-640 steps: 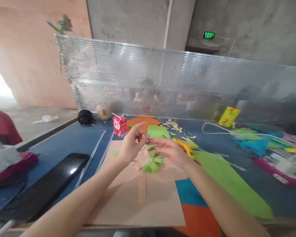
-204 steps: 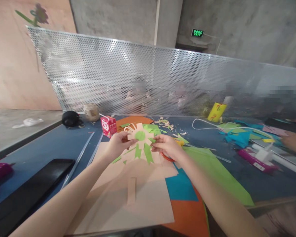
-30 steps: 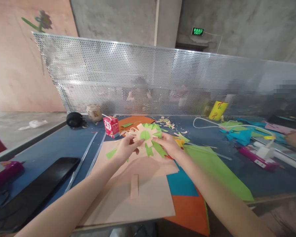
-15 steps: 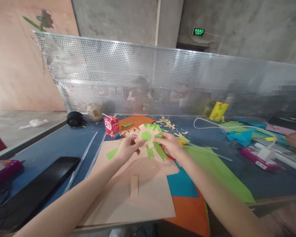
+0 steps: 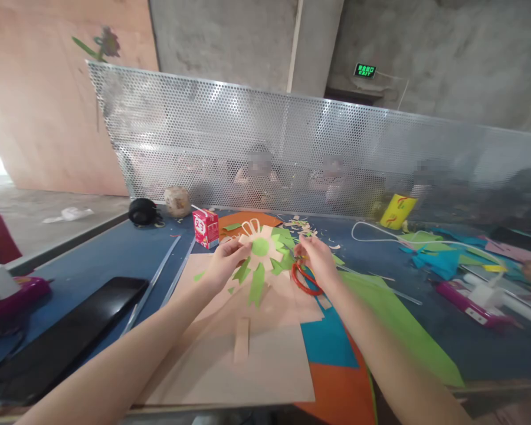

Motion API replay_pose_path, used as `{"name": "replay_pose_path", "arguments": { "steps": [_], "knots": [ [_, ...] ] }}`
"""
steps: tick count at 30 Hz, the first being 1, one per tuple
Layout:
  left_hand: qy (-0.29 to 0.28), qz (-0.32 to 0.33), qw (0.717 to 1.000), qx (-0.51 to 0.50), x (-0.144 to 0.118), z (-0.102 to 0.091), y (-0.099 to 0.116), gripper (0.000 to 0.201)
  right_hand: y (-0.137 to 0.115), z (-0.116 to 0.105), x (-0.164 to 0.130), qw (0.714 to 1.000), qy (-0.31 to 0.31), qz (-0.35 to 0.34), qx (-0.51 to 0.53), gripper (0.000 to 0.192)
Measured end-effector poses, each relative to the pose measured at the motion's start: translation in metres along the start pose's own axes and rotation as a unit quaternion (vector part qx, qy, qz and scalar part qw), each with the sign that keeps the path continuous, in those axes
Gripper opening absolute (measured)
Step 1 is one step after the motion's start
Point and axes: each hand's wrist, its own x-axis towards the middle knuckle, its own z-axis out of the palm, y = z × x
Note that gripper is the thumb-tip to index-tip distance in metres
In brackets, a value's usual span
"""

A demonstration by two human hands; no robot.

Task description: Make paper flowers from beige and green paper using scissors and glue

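Paper flower (image 5: 260, 251) looks mostly built – beige petal ring with a green round centre and green leaf strips hanging from its lower edge, some fanned toward the right side. Judging by the loose bits around, it isn't finished: a beige strip (image 5: 242, 339) lies unattached on the beige sheet (image 5: 230, 366) below, and green offcuts sit near the left wrist. Flower is held up off the table (image 5: 110, 254), just in front of the red carton (image 5: 206, 228) and above the beige sheet. Left hand (image 5: 221, 262) is closed in a pinch on the flower's left edge, thumb on the front face, fingers behind. Right hand (image 5: 316, 260) is curled with fingertips at the flower's right green leaves – looks like a pinch on them, but exact contact is blurred. Red-handled scissors (image 5: 304, 277) hang below that hand; whether a finger is through the loop or they just lie under it, I can't tell. Big green sheet (image 5: 393, 324) and blue and orange paper (image 5: 331, 348) lie right of the work, untouched.
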Motion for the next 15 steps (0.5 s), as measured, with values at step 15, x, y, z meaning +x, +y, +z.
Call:
{"name": "replay_pose_path", "arguments": {
  "steps": [15],
  "knots": [
    [0.004,-0.026,0.994,-0.103,0.0007,0.0012,-0.0058,0.026,0.0005,0.0054,-0.0021,0.999,-0.047,-0.012,0.024,0.027]
  ]
}}
